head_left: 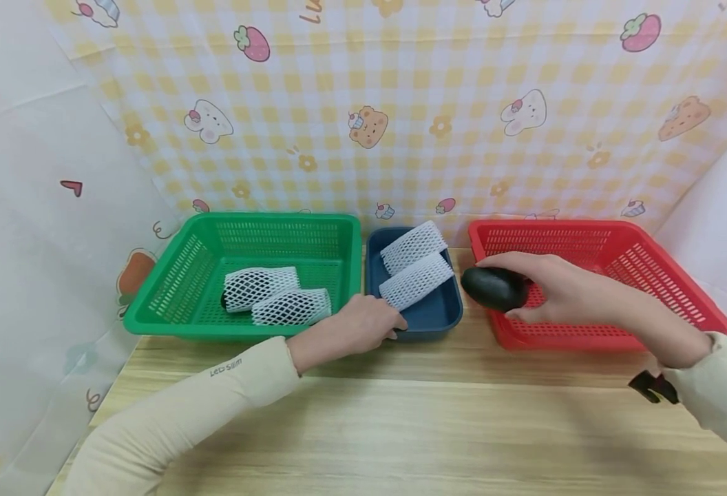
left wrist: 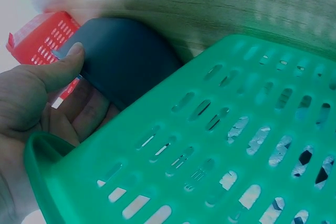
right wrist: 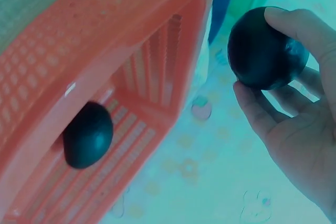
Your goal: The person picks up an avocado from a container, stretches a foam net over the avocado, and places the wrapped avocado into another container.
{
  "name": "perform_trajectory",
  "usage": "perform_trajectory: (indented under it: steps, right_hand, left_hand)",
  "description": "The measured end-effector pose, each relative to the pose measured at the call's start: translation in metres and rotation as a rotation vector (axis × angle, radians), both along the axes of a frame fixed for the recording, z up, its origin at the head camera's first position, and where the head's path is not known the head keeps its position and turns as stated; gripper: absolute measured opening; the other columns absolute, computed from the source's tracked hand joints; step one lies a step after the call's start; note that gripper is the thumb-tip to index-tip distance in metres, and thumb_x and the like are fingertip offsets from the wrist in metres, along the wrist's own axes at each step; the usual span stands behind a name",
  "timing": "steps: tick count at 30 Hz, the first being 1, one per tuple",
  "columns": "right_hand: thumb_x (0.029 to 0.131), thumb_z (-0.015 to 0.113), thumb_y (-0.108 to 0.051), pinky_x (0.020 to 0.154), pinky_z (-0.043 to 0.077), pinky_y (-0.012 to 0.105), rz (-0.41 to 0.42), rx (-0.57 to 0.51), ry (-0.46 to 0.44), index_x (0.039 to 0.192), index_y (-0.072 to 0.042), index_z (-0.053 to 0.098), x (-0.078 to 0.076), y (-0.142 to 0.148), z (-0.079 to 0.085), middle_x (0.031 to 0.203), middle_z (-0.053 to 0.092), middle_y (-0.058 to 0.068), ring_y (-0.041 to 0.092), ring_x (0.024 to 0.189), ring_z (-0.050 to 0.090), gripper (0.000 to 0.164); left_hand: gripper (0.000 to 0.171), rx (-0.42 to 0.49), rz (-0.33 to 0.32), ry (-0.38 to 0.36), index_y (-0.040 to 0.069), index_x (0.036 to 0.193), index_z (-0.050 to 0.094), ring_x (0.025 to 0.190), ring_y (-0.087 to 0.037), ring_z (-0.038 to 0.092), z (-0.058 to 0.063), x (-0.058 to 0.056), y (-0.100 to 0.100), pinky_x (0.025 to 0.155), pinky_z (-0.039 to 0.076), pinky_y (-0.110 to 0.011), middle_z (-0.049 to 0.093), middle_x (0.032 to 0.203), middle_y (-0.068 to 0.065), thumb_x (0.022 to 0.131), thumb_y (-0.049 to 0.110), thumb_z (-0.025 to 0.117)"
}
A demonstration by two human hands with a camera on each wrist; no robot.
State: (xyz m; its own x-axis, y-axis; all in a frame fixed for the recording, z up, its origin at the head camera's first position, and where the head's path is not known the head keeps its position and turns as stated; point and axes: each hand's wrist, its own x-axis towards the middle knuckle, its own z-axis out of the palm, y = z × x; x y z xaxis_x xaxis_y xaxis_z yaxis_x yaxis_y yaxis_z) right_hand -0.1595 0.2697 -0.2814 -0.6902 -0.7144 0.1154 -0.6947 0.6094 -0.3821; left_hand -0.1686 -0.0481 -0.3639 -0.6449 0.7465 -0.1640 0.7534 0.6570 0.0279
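My right hand (head_left: 552, 284) holds a glossy, dark green avocado (head_left: 492, 288) between thumb and fingers, over the left end of the red basket (head_left: 586, 336). In the right wrist view a second dark avocado (right wrist: 88, 135) lies in that basket. My left hand (head_left: 366, 322) grips the near left rim of the small blue bin (head_left: 440, 313), its thumb against the outer wall in the left wrist view. Two white foam net sleeves (head_left: 414, 281) lie slanted in the bin, one behind the other.
A green basket (head_left: 277, 220) stands to the left of the bin. Inside are two net sleeves (head_left: 292, 308) with dark fruit showing through the mesh. All three containers line up on a wooden table (head_left: 370, 427) before a yellow checked cloth (head_left: 401, 83).
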Motion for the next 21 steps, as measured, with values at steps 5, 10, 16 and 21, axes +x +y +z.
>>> perform_trajectory:
  steps: [5, 10, 16, 21]
  right_hand:
    - [0.067, 0.096, -0.01, 0.082, 0.054, 0.043, 0.011, 0.005, 0.01, 0.139, -0.026, 0.057, 0.005, -0.014, -0.003, 0.126, 0.059, -0.009, 0.017, 0.109, 0.055, 0.083]
    - [0.066, 0.097, -0.013, 0.083, 0.054, 0.044, -0.036, 0.023, -0.01, 0.135, -0.019, 0.061, 0.013, -0.024, -0.008, 0.122, 0.062, -0.005, 0.02, 0.105, 0.058, 0.078]
    - [0.066, 0.097, -0.014, 0.086, 0.054, 0.046, -0.025, 0.037, -0.039, 0.133, -0.012, 0.062, 0.019, -0.034, -0.015, 0.125, 0.062, -0.002, 0.02, 0.109, 0.058, 0.076]
    - [0.067, 0.097, -0.017, 0.087, 0.054, 0.045, 0.004, 0.059, -0.073, 0.132, -0.015, 0.062, 0.023, -0.043, -0.027, 0.119, 0.063, -0.004, 0.019, 0.105, 0.059, 0.074]
  left_hand:
    - [0.026, 0.004, 0.007, -0.007, 0.026, 0.124, 0.076, 0.076, -0.014, 0.068, 0.002, 0.0, 0.001, 0.051, 0.05, -0.026, 0.074, 0.107, 0.005, 0.1, 0.026, 0.067]
    - [0.026, -0.006, 0.019, -0.024, 0.026, 0.124, 0.076, 0.076, -0.013, 0.067, 0.003, 0.0, 0.002, 0.049, 0.048, -0.025, 0.074, 0.108, 0.006, 0.1, 0.026, 0.067]
    - [0.025, -0.003, 0.023, -0.019, 0.025, 0.123, 0.076, 0.075, -0.012, 0.066, 0.003, 0.0, 0.003, 0.049, 0.048, -0.024, 0.074, 0.107, 0.005, 0.099, 0.027, 0.068]
    - [0.025, -0.001, 0.021, -0.017, 0.024, 0.123, 0.077, 0.072, -0.012, 0.065, 0.003, 0.001, 0.003, 0.049, 0.048, -0.024, 0.075, 0.105, 0.005, 0.099, 0.027, 0.068]
